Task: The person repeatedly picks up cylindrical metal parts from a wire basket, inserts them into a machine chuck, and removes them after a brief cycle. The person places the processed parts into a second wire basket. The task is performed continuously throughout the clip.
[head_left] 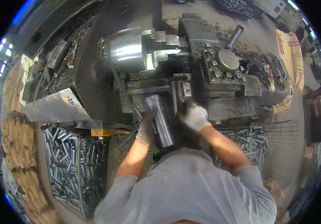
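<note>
My left hand [147, 126], in a grey work glove with darkened fingers, is closed round a smooth, shiny metal tube [162, 127]. The tube tilts, its upper end leaning left, in front of the lathe. To its right, my gloved right hand [196, 118] is curled against the machine just below a metal tool block [186, 89]. Its darkened fingers blend into the shadow, so what they grip is hidden. Above both hands sits the lathe chuck [127, 51] with stepped jaws; no workpiece shows in them. The tool post [227, 61] stands to the right, its handle pointing up.
Wire baskets of metal tubes stand low on the left [65, 164] and right [257, 143]. Metal chips cover the headstock ledge [69, 58]. Stacked brown sacks [18, 142] line the far left; a paper sack [291, 56] stands beyond the lathe's right end.
</note>
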`<state>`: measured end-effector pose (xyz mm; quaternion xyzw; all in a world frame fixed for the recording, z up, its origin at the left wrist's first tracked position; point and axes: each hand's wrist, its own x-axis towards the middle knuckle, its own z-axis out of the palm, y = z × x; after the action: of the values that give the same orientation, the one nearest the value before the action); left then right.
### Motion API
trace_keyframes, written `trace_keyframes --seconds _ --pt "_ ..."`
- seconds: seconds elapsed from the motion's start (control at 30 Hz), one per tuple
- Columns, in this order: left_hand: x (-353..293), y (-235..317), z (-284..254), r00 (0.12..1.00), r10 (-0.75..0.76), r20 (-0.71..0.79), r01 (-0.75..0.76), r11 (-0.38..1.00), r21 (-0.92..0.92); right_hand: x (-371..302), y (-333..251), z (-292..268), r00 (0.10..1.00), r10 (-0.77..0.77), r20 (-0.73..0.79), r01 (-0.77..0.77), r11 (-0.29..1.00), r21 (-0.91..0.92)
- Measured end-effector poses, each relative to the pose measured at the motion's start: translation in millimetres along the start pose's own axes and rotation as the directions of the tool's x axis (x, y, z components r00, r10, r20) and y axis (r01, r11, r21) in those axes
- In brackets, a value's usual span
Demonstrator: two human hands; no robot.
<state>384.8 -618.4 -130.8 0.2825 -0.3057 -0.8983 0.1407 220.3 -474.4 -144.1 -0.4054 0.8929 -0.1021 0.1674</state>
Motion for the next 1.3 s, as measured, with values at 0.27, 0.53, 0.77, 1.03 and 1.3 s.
trace_keyframes --seconds 0.27,0.53,0.77,1.03,1.3 --pt "36 13 -41 0.988 0.141 0.059 -0.126 0.971 -0.204 31 15 -27 0.995 -0.087 -0.039 0.095 0.960 0.263" --pt "54 7 20 0.864 0.309 0.398 0.018 0.770 -0.638 44 -33 -100 0.920 -0.227 0.321 -0.069 0.711 0.700" --pt "60 120 96 0.882 0.434 0.184 -0.471 0.829 0.303 43 -37 -214 0.935 -0.335 -0.113 0.337 0.746 0.574" --pt "195 261 144 0.930 0.349 0.115 0.190 -0.725 0.662 205 55 -287 0.792 -0.579 -0.195 0.323 0.668 -0.670" --pt "122 184 115 0.398 0.649 0.649 -0.163 -0.646 0.746 287 55 -215 0.863 -0.359 0.356 0.454 0.861 -0.232"
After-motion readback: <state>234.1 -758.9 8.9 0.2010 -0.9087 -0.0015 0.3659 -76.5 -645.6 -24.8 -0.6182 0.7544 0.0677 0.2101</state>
